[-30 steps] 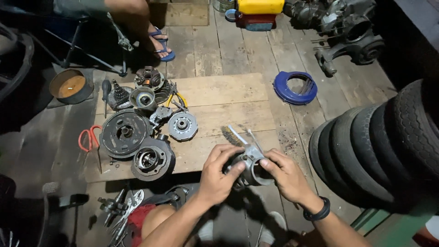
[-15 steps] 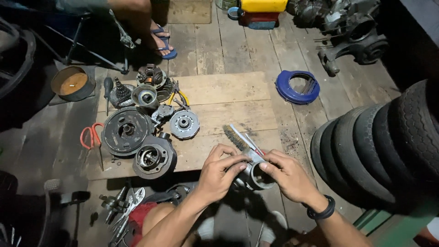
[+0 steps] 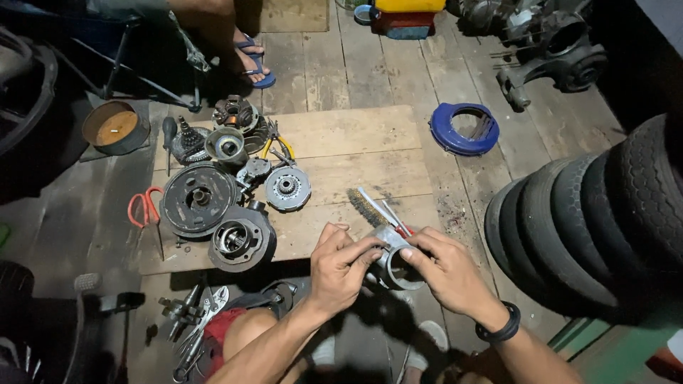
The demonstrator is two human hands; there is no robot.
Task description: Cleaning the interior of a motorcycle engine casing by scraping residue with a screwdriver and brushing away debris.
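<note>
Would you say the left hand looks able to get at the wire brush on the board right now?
Probably yes: the wire brush lies uncovered just beyond the left hand, but that hand is gripping the metal ring.

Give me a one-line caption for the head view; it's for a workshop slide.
Left hand and right hand hold a metal ring part beside a wooden board.
</note>
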